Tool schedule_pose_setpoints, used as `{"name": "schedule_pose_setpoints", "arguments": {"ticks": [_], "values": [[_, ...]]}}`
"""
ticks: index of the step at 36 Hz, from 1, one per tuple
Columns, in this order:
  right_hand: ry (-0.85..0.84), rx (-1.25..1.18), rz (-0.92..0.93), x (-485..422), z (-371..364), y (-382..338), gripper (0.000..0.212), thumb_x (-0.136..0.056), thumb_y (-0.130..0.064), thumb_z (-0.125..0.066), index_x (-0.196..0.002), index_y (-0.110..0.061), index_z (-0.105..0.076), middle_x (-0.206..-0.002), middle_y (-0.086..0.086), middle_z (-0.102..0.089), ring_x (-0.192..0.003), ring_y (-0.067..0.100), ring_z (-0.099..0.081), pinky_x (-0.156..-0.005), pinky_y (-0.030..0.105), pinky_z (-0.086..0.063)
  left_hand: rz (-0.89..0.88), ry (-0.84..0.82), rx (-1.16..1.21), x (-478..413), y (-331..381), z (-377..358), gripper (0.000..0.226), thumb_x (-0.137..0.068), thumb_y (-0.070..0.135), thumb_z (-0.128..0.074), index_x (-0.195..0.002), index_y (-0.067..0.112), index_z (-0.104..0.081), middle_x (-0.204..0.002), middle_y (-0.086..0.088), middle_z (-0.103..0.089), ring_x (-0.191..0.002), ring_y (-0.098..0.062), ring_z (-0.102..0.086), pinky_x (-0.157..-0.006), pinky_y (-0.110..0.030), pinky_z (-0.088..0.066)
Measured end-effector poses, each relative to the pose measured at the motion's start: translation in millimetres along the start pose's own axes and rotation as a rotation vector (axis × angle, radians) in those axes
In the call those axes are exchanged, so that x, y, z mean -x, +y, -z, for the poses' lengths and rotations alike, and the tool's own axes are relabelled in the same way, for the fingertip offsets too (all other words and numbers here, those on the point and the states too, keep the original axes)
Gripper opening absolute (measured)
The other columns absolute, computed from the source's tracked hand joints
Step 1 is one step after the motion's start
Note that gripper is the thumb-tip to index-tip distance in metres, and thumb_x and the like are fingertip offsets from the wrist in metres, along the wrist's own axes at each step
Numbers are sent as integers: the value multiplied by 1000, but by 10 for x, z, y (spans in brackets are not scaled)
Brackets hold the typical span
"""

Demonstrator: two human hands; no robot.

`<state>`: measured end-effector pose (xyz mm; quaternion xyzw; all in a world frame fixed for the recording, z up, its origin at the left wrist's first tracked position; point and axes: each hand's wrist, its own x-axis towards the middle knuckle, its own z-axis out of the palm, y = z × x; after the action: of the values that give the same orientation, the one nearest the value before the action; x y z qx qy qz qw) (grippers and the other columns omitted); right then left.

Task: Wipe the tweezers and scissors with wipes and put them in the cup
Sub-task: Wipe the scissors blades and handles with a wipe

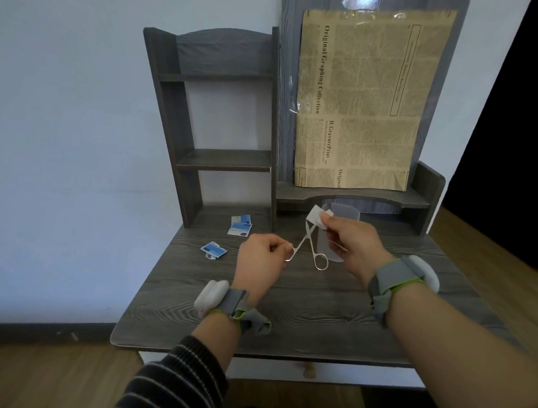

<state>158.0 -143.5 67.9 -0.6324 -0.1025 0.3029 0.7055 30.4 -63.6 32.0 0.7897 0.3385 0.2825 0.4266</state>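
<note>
Small metal scissors (pixel 309 248) hang above the desk, blades spread apart and pointing away from me. My left hand (pixel 263 259) pinches the left finger ring. My right hand (pixel 350 244) presses a white wipe (pixel 318 217) around the blade tips. Behind the right hand stands a translucent plastic cup (pixel 341 217), partly hidden. A thin pale object, perhaps the tweezers (pixel 338 245), shows at my right palm; I cannot tell for sure.
Blue and white wipe packets (pixel 240 224) lie at the back left of the dark wooden desk (pixel 303 316), another torn packet (pixel 213 250) nearer. A shelf unit (pixel 214 158) and a taped newspaper sheet (pixel 358 99) rise behind.
</note>
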Motion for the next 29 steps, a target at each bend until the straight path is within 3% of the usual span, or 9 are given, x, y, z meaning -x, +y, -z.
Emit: {"name": "schedule_pose_setpoints", "arguments": {"ticks": [3, 7, 13, 17, 20, 23, 25, 29], "values": [[-16, 25, -5, -6, 34, 12, 16, -78, -12, -72, -70, -12, -58, -68, 4, -56, -63, 12, -49, -69, 28, -45, 22, 36, 44, -9, -17, -11, 13, -91, 23, -56, -91, 18, -69, -70, 4, -63, -62, -6, -58, -78, -32, -56], [-73, 26, -38, 39, -3, 90, 9, -79, -10, -70, -78, -10, -61, -70, 5, -59, -59, 13, -52, -54, 23, -45, 23, 78, 64, -10, 8, -20, 13, -92, 23, -55, -84, 22, -65, -68, 4, -62, -62, -7, -57, -77, -31, -56], [-164, 61, -51, 79, -67, 89, 15, -81, -8, -68, -70, -9, -58, -69, 5, -58, -58, 12, -51, -53, 23, -43, 28, 63, 4, -13, 29, -22, 14, -90, 25, -57, -93, 19, -69, -72, 5, -62, -71, -10, -59, -82, -36, -56], [-142, 98, -38, 55, -65, 88, 16, -80, -9, -69, -68, -10, -58, -64, 4, -55, -51, 9, -47, -44, 18, -40, -37, 38, -69, 23, 55, -6, 16, -91, 23, -57, -95, 16, -71, -71, 7, -60, -69, -7, -57, -80, -29, -53], [-123, 11, -55, 64, -67, 59, 14, -80, -4, -68, -71, -6, -58, -60, 6, -57, -36, 6, -52, -34, 14, -41, -47, 26, -75, 31, 58, 10, 17, -91, 23, -57, -97, 16, -71, -69, 10, -59, -65, -4, -55, -77, -26, -52], [-71, 1, -49, 37, -50, 9, 12, -79, -7, -69, -75, -8, -58, -60, 4, -60, -48, 9, -55, -50, 22, -47, -21, 11, -49, 26, 48, 13, 14, -91, 22, -57, -92, 18, -70, -68, 10, -60, -62, -4, -55, -75, -26, -53], [-38, 29, -17, 9, -15, -1, 14, -79, -10, -70, -73, -11, -58, -65, 4, -56, -57, 11, -49, -59, 24, -42, 11, 45, 14, 15, 26, 17, 13, -90, 22, -57, -82, 22, -68, -68, 6, -62, -62, -7, -57, -77, -30, -56], [-59, 114, 11, -2, 63, 45, 16, -78, -10, -72, -69, -10, -59, -63, 5, -52, -53, 11, -44, -53, 23, -37, 73, 152, 124, -39, -16, 20, 15, -90, 21, -58, -86, 14, -70, -66, 2, -64, -62, -10, -60, -77, -33, -57]]}}
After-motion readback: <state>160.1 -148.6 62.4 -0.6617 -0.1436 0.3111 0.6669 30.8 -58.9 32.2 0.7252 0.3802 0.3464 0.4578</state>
